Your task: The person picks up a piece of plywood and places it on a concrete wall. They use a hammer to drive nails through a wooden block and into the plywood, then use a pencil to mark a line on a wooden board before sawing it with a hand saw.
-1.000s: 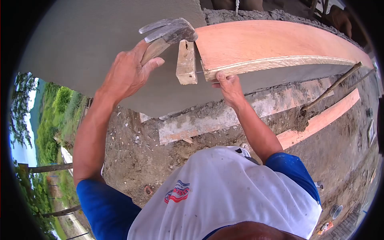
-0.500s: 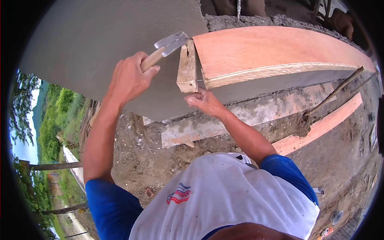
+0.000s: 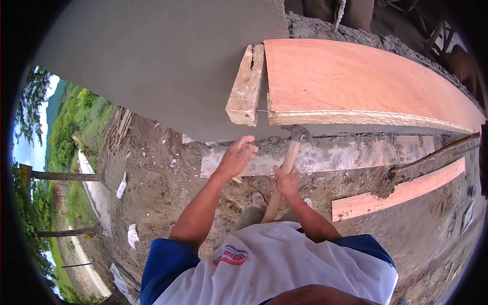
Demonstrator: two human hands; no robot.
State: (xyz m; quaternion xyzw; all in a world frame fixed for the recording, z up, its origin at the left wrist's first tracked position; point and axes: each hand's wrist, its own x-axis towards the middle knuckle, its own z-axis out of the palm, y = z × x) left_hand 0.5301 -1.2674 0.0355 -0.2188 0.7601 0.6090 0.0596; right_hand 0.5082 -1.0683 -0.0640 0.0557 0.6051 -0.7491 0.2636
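Note:
My right hand [image 3: 287,183] is wrapped around the wooden handle of a hammer [image 3: 291,155], held upright with its metal head just below the plywood edge. My left hand [image 3: 238,156] is raised to the left of it, empty, its fingers loosely bent and apart. Above the left hand, a short wood block [image 3: 246,94] stands against the grey wall. A thin metal piece, possibly a nail, bridges the gap between the block and the end of a curved plywood panel [image 3: 351,76].
Smooth grey plaster covers the wall [image 3: 152,66]. A stained board [image 3: 356,152] lies along its foot, with a curved plywood strip [image 3: 401,188] on the dirt [image 3: 168,203]. A stick [image 3: 432,155] leans at the right. Poles [image 3: 66,176] and greenery are at left.
The hammer has passed from my left hand to my right and come down below the panel. My left hand has dropped, now empty. The view has shifted slightly.

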